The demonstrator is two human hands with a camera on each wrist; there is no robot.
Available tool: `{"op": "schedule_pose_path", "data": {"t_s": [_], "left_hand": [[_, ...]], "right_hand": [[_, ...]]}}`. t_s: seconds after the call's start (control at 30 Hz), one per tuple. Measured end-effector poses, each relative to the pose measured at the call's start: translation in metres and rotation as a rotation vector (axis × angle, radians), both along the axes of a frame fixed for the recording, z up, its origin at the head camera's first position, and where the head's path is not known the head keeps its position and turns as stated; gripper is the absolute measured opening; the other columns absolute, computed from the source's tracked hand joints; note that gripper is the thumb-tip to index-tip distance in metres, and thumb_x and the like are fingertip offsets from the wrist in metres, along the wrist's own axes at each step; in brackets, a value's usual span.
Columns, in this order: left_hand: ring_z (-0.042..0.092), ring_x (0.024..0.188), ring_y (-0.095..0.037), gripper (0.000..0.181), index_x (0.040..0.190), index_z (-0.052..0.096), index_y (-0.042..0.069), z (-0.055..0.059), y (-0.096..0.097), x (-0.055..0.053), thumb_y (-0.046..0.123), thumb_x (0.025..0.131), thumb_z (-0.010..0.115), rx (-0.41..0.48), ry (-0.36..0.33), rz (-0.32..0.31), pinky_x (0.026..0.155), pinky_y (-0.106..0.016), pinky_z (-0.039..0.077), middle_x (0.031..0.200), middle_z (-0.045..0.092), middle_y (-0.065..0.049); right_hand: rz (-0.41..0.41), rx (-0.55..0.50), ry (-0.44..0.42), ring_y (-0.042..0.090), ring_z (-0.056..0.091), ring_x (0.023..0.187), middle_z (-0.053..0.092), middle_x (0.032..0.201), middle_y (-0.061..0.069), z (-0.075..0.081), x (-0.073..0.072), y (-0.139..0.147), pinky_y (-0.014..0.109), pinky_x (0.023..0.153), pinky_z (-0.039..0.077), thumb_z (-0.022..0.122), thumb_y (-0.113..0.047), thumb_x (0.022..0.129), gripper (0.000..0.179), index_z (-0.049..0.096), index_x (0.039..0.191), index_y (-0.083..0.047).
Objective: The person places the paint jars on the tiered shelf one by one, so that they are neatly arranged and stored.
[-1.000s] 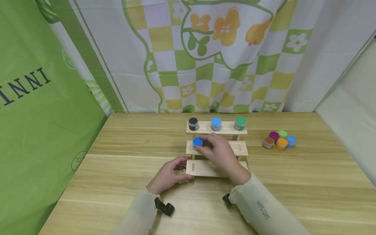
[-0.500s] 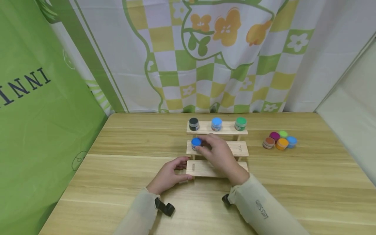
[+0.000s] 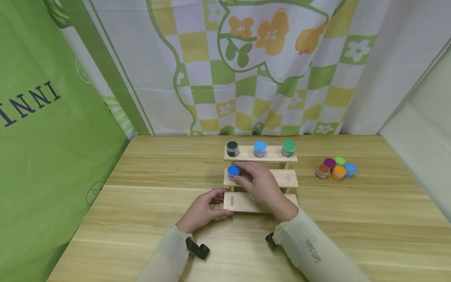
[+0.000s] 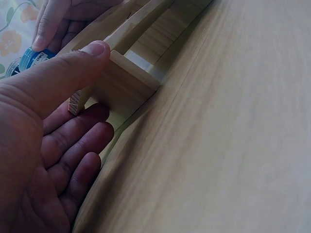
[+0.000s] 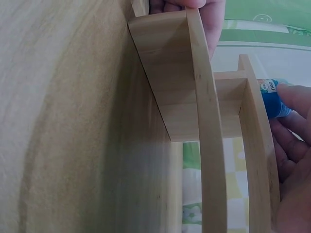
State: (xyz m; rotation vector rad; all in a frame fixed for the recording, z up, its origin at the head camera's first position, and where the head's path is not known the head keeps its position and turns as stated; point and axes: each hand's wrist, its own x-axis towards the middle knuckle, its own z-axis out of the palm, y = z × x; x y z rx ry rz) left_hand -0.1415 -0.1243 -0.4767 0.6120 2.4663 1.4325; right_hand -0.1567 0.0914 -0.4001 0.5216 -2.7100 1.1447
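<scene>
Left hand [image 3: 202,209] grips the wooden stand [image 3: 243,202], apparently steadying it beneath the right hand [image 3: 261,185], which pinches a blue jar [image 3: 233,172].

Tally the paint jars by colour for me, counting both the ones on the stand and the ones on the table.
Dark blue jar: 1
Black jar: 1
Light blue jars: 2
Green jar: 1
Purple jar: 1
Lime green jar: 1
Brown jar: 1
Orange jar: 1
Total: 9
</scene>
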Motion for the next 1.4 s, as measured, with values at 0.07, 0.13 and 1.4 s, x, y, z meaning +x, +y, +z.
{"op": "schedule_pose_path", "data": {"t_s": [0.07, 0.13, 1.4], "left_hand": [[0.057, 0.102, -0.008, 0.067, 0.131, 0.051, 0.021, 0.0, 0.0, 0.0, 0.043, 0.073, 0.076, -0.003, 0.001, -0.002, 0.09, -0.031, 0.046, 0.113, 0.06, 0.009], [0.057, 0.102, -0.008, 0.067, 0.131, 0.051, 0.021, 0.0, 0.0, 0.0, 0.043, 0.073, 0.076, -0.004, 0.006, -0.004, 0.09, -0.032, 0.046, 0.113, 0.06, 0.008], [0.057, 0.104, -0.014, 0.065, 0.132, 0.05, 0.018, 0.003, 0.002, 0.002, 0.031, 0.075, 0.078, 0.001, -0.003, 0.008, 0.093, -0.037, 0.044, 0.114, 0.06, 0.003]], "right_hand": [[0.004, 0.002, 0.008, 0.013, 0.056, 0.107, 0.061, 0.118, -0.005, -0.001, 0.0, 0.0, 0.035, 0.091, 0.046, 0.065, -0.032, 0.088, 0.039, 0.059, 0.125, -0.022], [0.005, 0.001, 0.011, 0.013, 0.056, 0.107, 0.06, 0.118, -0.005, -0.001, 0.0, 0.0, 0.035, 0.091, 0.046, 0.065, -0.032, 0.088, 0.039, 0.059, 0.125, -0.022], [-0.009, -0.019, -0.028, 0.013, 0.054, 0.113, 0.059, 0.12, -0.009, -0.001, 0.014, 0.015, 0.037, 0.097, 0.042, 0.061, -0.036, 0.09, 0.039, 0.057, 0.126, -0.021]]}}
